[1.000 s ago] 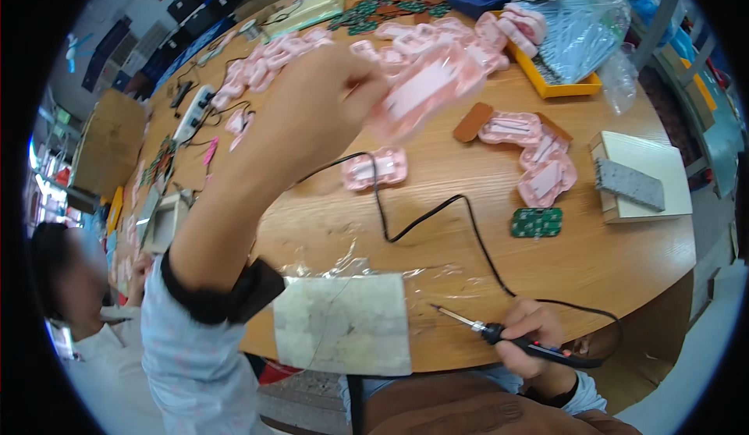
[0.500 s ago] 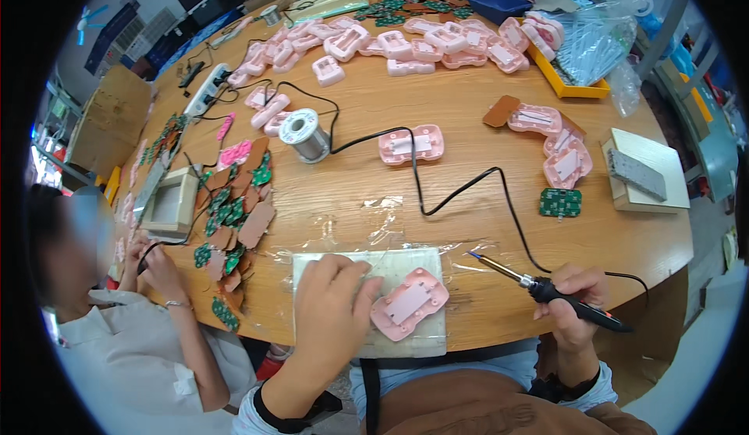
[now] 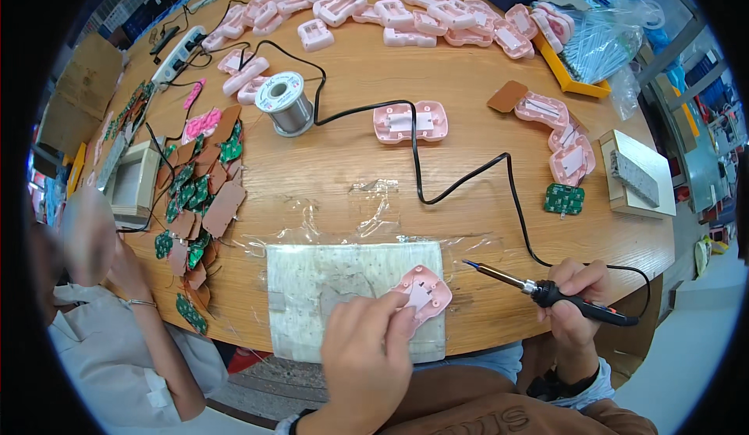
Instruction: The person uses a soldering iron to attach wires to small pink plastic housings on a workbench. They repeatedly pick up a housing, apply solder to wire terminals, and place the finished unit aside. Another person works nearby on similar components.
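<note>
My left hand (image 3: 367,353) is closed at the left edge of a pink plastic shell (image 3: 427,293), thumb and forefinger against it; its fingers cover part of the shell. The shell lies hollow side up on a whitish, stained work pad (image 3: 300,279) at the table's front edge. In my right hand (image 3: 577,306) is a soldering iron (image 3: 546,291) with a black handle. Its tip points left, just off the pad's right side and apart from the shell. A black cord runs from the iron across the table.
A solder wire spool (image 3: 282,106) stands behind the pad, near another pink shell (image 3: 411,123). Green circuit boards (image 3: 187,189) and brown pieces lie left. At right are a small green board (image 3: 563,199) and a wooden block (image 3: 636,174). A co-worker sits at left.
My left hand has moved right and down from the pad's left part and taken hold of the pink shell. The soldering iron stays nearly in place. The whole view has shifted a little.
</note>
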